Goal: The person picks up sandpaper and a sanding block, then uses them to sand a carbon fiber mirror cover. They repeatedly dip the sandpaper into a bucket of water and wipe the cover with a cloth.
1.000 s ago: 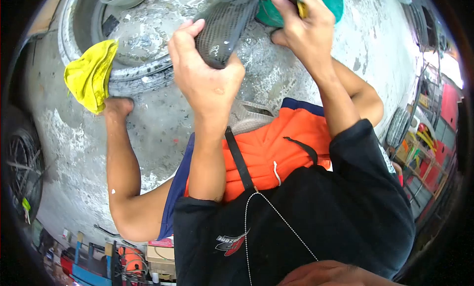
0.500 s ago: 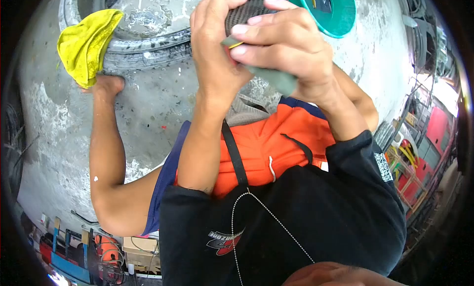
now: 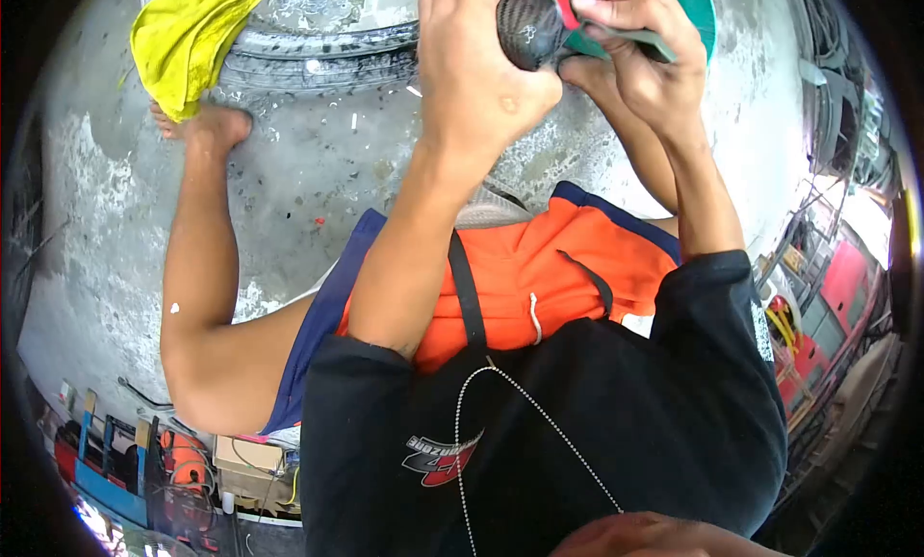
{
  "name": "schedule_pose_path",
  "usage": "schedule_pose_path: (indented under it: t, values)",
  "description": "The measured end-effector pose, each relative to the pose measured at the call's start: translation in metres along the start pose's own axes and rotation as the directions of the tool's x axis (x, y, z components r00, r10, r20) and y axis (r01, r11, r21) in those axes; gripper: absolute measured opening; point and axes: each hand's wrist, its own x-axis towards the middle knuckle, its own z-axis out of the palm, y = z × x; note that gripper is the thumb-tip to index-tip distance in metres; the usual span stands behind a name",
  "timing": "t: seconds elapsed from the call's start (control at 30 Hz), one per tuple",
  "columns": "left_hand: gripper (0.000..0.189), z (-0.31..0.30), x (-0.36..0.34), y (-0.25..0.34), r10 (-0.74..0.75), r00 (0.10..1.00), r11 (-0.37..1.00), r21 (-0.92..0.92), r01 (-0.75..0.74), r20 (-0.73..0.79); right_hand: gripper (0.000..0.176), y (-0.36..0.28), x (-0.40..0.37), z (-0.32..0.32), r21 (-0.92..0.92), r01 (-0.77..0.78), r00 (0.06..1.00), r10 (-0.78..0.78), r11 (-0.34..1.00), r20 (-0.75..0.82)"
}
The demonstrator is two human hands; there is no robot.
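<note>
At the top of the head view, my left hand [image 3: 481, 71] is wrapped round a dark carbon-patterned part [image 3: 529, 26] with a rounded end. My right hand [image 3: 650, 47] is closed on a grey-green sheet [image 3: 643, 40], with a red piece [image 3: 565, 7] beside its fingertips, close against the part. The part's upper end is out of the frame. A yellow cloth [image 3: 188, 42] lies over one foot and the end of a black, wet-looking tyre [image 3: 327, 59] on the floor.
The concrete floor [image 3: 106, 230] has pale patches. A teal basin [image 3: 695, 9] stands behind my right hand. Cardboard boxes [image 3: 252, 475] and an orange item [image 3: 185, 461] are at the lower left. Red panels and tools line the right side.
Both hands have moved up and to the right in the view with the part. The right hand has turned, the sheet now lies further right, and more of the part's rounded end shows.
</note>
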Motion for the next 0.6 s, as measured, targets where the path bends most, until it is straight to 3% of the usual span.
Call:
schedule_pose_path:
  t: [0.03,0.07,0.1,0.13,0.2,0.23,0.27,0.33,0.4,0.47,0.53,0.6]
  values:
    - [0.054,-0.002,0.001,0.002,0.004,1.0,1.0,0.0,-0.004,0.001,0.018,0.004,-0.002,0.003,-0.189,0.202,0.977,-0.211,0.961,-0.03]
    - [0.051,-0.002,0.004,0.003,0.005,1.0,1.0,-0.016,-0.005,0.001,0.019,0.015,0.003,0.004,-0.371,0.393,0.904,-0.427,0.842,-0.013]
    - [0.049,-0.001,0.004,0.003,-0.004,1.0,0.999,-0.038,0.004,0.011,0.018,0.022,0.01,-0.006,-0.373,0.644,0.764,-0.586,0.668,0.269]
    - [0.045,0.003,-0.004,-0.012,0.059,0.998,0.998,0.033,-0.059,0.006,0.016,-0.033,0.011,0.009,-0.176,0.498,0.863,-0.466,0.849,0.194]
    - [0.042,-0.001,0.001,0.0,0.05,0.998,0.998,-0.04,-0.049,0.037,0.017,0.008,0.016,0.019,-0.011,0.655,0.75,-0.648,0.756,0.131]
    - [0.044,0.001,0.002,0.0,0.064,0.998,0.997,-0.045,-0.063,0.0,0.016,-0.021,0.017,0.001,-0.061,0.494,0.847,-0.465,0.867,0.256]
    - [0.046,0.001,0.004,0.002,0.076,0.996,0.996,-0.045,-0.078,-0.039,0.015,-0.017,0.016,0.003,-0.135,0.523,0.84,-0.482,0.842,0.25]
    - [0.047,-0.005,0.007,0.004,0.014,0.999,0.996,-0.084,-0.011,0.038,0.015,-0.019,0.018,0.012,-0.151,0.512,0.857,-0.489,0.846,0.166]
    - [0.047,-0.003,0.006,0.004,-0.016,1.0,0.997,-0.069,0.017,0.022,0.017,-0.01,0.022,0.002,-0.151,0.49,0.866,-0.459,0.859,0.2]
    - [0.047,-0.001,0.004,0.003,-0.055,0.998,0.997,-0.053,0.055,-0.009,0.032,-0.006,0.026,-0.007,-0.198,0.438,0.895,-0.405,0.877,0.184]
    - [0.048,0.0,0.003,0.003,-0.005,0.999,0.999,-0.039,0.004,-0.043,0.04,-0.004,0.024,-0.007,-0.142,0.31,0.95,-0.299,0.94,0.095]
    - [0.048,-0.001,0.005,0.0,-0.028,1.0,0.998,-0.048,0.028,-0.008,0.041,-0.005,0.025,-0.003,-0.136,0.286,0.957,-0.276,0.948,0.089]
